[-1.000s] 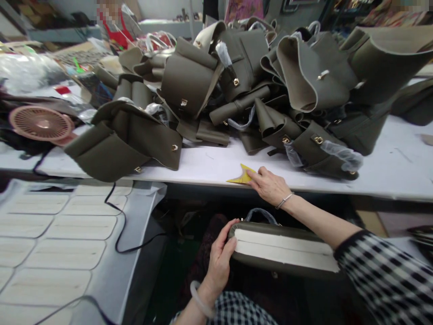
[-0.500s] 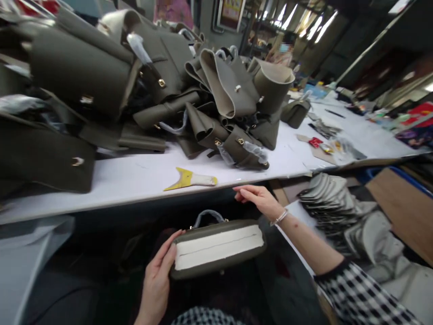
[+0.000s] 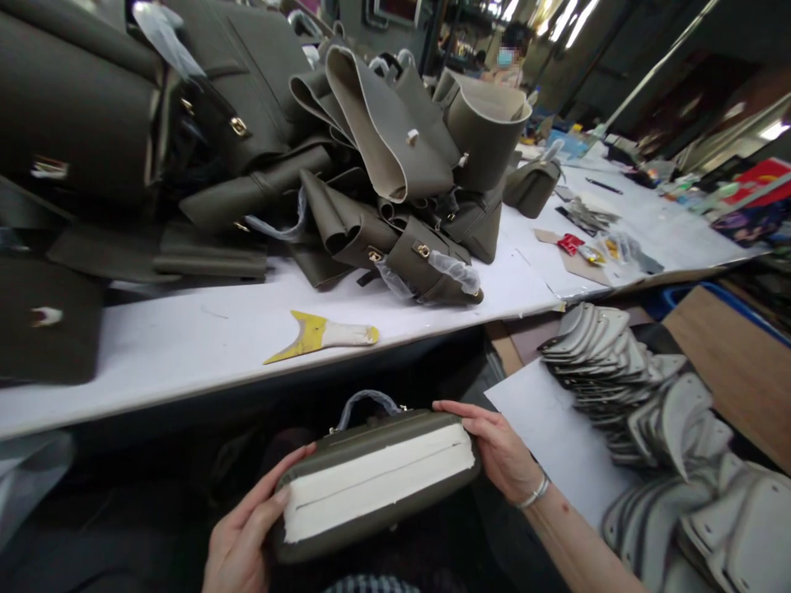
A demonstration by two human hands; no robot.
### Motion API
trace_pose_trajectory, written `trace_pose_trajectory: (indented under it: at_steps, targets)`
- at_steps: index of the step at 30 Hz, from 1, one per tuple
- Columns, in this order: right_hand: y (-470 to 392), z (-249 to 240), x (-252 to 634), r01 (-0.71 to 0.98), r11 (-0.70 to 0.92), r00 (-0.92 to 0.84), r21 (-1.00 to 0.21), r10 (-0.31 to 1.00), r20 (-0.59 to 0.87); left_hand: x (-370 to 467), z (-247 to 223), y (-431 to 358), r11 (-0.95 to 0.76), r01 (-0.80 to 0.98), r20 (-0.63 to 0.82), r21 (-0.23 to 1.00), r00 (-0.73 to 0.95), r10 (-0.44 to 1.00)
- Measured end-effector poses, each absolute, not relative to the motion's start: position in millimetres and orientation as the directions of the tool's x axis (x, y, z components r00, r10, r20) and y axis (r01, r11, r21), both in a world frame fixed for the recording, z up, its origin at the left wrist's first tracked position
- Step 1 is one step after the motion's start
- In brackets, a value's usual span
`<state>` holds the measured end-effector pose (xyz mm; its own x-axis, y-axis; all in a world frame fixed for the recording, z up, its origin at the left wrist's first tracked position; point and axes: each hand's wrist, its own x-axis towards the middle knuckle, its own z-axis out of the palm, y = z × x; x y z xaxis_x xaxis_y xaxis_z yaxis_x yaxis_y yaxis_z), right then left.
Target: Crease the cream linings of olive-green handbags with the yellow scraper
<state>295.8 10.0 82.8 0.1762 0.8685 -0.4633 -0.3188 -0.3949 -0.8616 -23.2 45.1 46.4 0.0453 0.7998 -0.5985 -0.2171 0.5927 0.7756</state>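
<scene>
A dark olive handbag point(image 3: 376, 486) is held below the table edge, a white strip with a dark line across it facing me. Its handle point(image 3: 369, 397) is wrapped in clear plastic and points away from me. My left hand point(image 3: 247, 527) grips the bag's left end, thumb on the white strip. At the right end my right hand point(image 3: 494, 445) is closed on the bag's corner, fingers along its far edge. Beyond the bag, a yellow and white forked tool point(image 3: 321, 333) lies near the front edge of the table.
Several olive bag pieces point(image 3: 395, 156) are heaped on the white table point(image 3: 179, 329). Stacks of pale curved pieces point(image 3: 618, 387) stand at the right, beside a brown board point(image 3: 729, 362). A red packet point(image 3: 569, 244) lies farther back. A masked person point(image 3: 510, 58) is in the background.
My right hand has come down from near the table edge and taken hold of the bag's right end. The bag has shifted slightly left and nearer, and the camera view has turned.
</scene>
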Motion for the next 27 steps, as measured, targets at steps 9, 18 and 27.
trace_pose_trajectory:
  at_steps: [9,18,27]
  targets:
    - [4,57,284,-0.266,-0.267,0.365,-0.926,0.861,-0.353,-13,53,46,0.577,-0.186,-0.596,0.795,-0.062,0.800]
    - [11,77,292,-0.158,-0.453,0.251,-0.877,0.841,-0.480,-17,59,46,0.487,-0.253,-0.469,0.836,0.130,0.874]
    - [15,71,281,-0.151,-0.462,0.376,-0.874,0.791,-0.483,-10,65,47,0.318,-0.118,-0.312,0.941,0.061,0.948]
